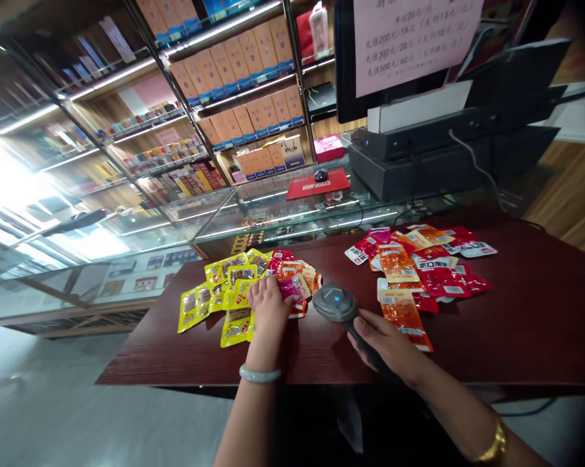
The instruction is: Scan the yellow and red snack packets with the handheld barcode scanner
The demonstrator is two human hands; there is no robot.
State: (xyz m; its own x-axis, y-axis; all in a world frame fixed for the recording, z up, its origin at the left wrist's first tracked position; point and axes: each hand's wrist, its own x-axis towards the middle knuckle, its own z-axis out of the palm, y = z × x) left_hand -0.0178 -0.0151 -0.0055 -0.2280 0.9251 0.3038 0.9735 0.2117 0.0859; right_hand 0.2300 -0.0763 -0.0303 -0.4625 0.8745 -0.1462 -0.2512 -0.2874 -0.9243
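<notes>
My right hand (382, 340) is wrapped round the handle of a dark grey barcode scanner (335, 302), whose head points left and shows a small blue light. My left hand (267, 301) reaches over the left pile, its thumb and fingers at a pink snack packet (295, 287); whether it grips the packet is hard to tell. Yellow snack packets (237, 298) spread out to the left of that hand. Red and orange packets (292, 267) lie just beyond it. Right of the scanner is another pile, with orange packets (403, 314) and red packets (443, 277).
The piles lie on a dark red wooden table (506, 324). Behind it stands a glass display counter (283, 214) with a red mat (299, 187) and a mouse (320, 175). A black cash-register unit (394, 172) sits at the right. Shelves of boxes (229, 65) line the back.
</notes>
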